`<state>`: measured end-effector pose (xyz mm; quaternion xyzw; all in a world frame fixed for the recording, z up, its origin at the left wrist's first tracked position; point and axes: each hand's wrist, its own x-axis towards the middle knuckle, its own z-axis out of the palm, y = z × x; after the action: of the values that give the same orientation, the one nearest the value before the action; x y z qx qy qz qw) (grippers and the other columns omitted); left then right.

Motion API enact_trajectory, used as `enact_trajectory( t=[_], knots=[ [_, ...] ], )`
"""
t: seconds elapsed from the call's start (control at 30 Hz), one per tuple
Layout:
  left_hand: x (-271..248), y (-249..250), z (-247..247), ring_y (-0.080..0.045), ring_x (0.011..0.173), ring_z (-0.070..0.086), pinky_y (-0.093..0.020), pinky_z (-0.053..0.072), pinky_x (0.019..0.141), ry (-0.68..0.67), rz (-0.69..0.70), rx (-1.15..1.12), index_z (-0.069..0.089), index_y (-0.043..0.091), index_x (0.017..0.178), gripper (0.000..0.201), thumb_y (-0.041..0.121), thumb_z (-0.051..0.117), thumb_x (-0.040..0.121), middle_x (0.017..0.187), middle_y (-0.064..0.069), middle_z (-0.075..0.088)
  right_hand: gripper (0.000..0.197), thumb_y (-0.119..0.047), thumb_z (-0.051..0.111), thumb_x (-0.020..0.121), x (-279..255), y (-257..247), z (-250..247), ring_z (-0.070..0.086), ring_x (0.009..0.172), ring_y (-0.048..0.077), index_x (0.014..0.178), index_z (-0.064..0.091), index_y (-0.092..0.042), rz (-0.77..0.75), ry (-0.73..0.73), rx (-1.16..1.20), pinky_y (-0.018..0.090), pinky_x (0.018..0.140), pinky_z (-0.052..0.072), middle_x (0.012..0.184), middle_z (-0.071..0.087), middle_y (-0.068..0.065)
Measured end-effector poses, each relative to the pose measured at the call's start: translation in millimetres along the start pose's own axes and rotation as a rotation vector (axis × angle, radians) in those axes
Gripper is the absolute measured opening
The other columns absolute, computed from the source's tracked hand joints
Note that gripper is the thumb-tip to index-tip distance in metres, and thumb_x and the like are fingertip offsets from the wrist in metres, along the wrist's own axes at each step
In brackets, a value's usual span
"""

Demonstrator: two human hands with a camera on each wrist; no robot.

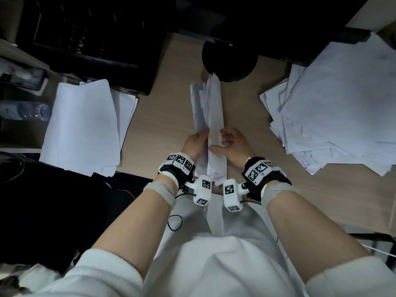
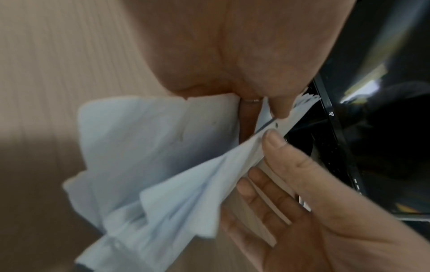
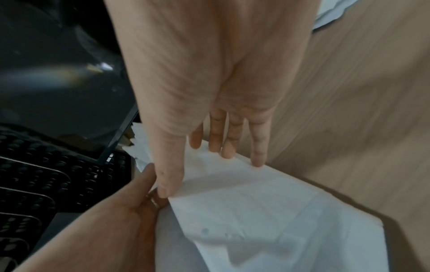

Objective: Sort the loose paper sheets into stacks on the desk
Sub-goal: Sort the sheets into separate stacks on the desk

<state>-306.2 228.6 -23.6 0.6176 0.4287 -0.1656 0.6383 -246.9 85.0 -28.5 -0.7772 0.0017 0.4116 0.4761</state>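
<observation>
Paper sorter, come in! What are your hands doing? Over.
Left hand and right hand both grip upright bundle of white paper sheets. Neat white stack left, messy pile right. Nothing blocking.

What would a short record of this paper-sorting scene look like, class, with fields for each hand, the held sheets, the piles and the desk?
left hand: grips the held sheets on their left side
right hand: pinches the held sheets on their right side
held sheets: a fanned, uneven bundle, raised edge-up over the middle of the desk
left pile: fairly tidy, flat on the desk
right pile: larger, messy, sheets splayed at many angles
desk: light wood, bare between the piles
</observation>
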Motion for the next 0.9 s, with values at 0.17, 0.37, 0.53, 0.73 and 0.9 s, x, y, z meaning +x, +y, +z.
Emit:
enact_trajectory(
  t=[0.17, 0.37, 0.53, 0.73, 0.9],
  knots=[
    [-0.3, -7.7, 6.2, -0.019, 0.099, 0.069, -0.027, 0.053, 0.093, -0.038, 0.036, 0.062, 0.072, 0.012, 0.103, 0.028, 0.037, 0.062, 0.096, 0.101, -0.006, 0.072, 0.061, -0.046, 0.083, 0.060, 0.9, 10.0, -6.6, 0.067, 0.097, 0.015, 0.112, 0.065, -0.019, 0.070, 0.064, 0.057, 0.041, 0.089, 0.057, 0.107, 0.068, -0.001],
    [-7.1, -1.5, 16.3, -0.007, 0.081, 0.068, -0.007, 0.050, 0.062, -0.030, 0.013, 0.019, 0.072, 0.007, 0.107, 0.034, 0.037, 0.069, 0.091, 0.087, 0.004, 0.071, 0.033, -0.045, 0.076, 0.081, -8.1, 2.9, -18.5, 0.071, 0.087, 0.013, 0.099, 0.071, -0.018, 0.001, 0.014, 0.032, 0.035, 0.080, 0.059, 0.093, 0.074, -0.003],
    [-8.0, -3.4, 18.9, -0.021, 0.090, 0.070, -0.026, 0.055, 0.079, 0.003, -0.009, 0.044, 0.069, -0.003, 0.105, 0.048, 0.043, 0.067, 0.091, 0.101, -0.013, 0.073, 0.011, -0.017, 0.064, 0.095, -18.5, 2.0, -18.7, 0.071, 0.091, 0.019, 0.100, 0.073, -0.011, 0.018, -0.057, 0.187, 0.029, 0.076, 0.060, 0.090, 0.072, 0.002],
    [-8.0, -6.7, 21.6, -0.017, 0.070, 0.062, -0.026, 0.044, 0.064, 0.023, 0.053, 0.269, 0.063, 0.010, 0.075, 0.041, 0.048, 0.067, 0.090, 0.073, -0.003, 0.064, 0.020, -0.022, 0.082, 0.079, -15.3, 13.5, -19.7, 0.071, 0.091, 0.016, 0.095, 0.072, -0.014, -0.015, -0.020, 0.068, 0.033, 0.082, 0.060, 0.095, 0.074, -0.001],
    [-13.8, -2.9, 23.9, -0.014, 0.059, 0.055, -0.018, 0.037, 0.052, 0.013, 0.056, 0.341, 0.057, 0.015, 0.064, 0.043, 0.048, 0.065, 0.091, 0.062, 0.001, 0.058, 0.014, -0.020, 0.074, 0.085, -9.3, 21.3, -26.6, 0.066, 0.083, 0.013, 0.097, 0.069, -0.013, -0.023, -0.001, -0.083, 0.026, 0.076, 0.053, 0.090, 0.070, -0.004]
  ],
)
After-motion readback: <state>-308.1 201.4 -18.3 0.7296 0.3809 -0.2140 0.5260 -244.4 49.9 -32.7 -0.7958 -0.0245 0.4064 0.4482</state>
